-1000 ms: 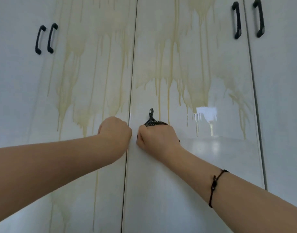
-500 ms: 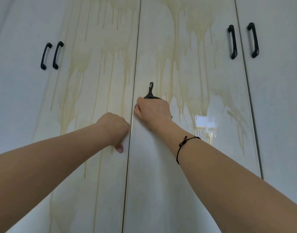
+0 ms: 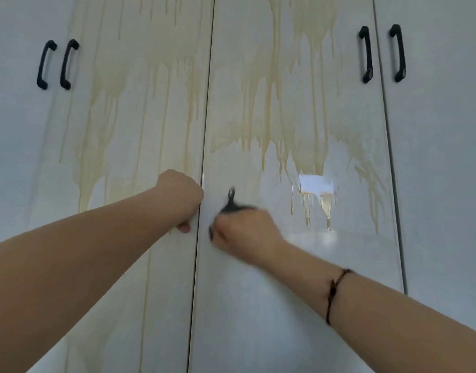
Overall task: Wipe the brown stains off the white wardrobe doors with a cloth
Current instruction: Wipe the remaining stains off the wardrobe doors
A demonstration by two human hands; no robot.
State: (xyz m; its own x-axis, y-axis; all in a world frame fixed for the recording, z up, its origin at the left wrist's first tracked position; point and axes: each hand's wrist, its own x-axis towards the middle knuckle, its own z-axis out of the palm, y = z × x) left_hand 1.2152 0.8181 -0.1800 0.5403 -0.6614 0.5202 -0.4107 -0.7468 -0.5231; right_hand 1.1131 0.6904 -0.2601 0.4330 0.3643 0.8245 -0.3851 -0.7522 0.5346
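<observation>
On the right white shiny wardrobe door [image 3: 245,332], the right hand [image 3: 245,232] grips a dark net cloth [image 3: 232,205] beside the middle gap [image 3: 195,292]. The left hand [image 3: 180,200], a fist holding nothing, leans on the left white door [image 3: 156,319]. The low part here looks clean. The brown runny stains [image 3: 306,103] above, and all down the left door, are not wiped yet.

The wardrobe doors [image 3: 258,305] are glossy white with a faint bluish cast. Pale yellow-brown stains [image 3: 306,146] mark the two middle doors: broad washes above, breaking into thin vertical drip lines below. The lower part of the right middle door is plain white, with one bright white reflection [image 3: 316,184] among the drips. The handles [image 3: 366,53] are black. The cloth [image 3: 232,204] is black, too blurred to show any weave. A thin black cord bracelet [image 3: 335,289] circles the right wrist.
</observation>
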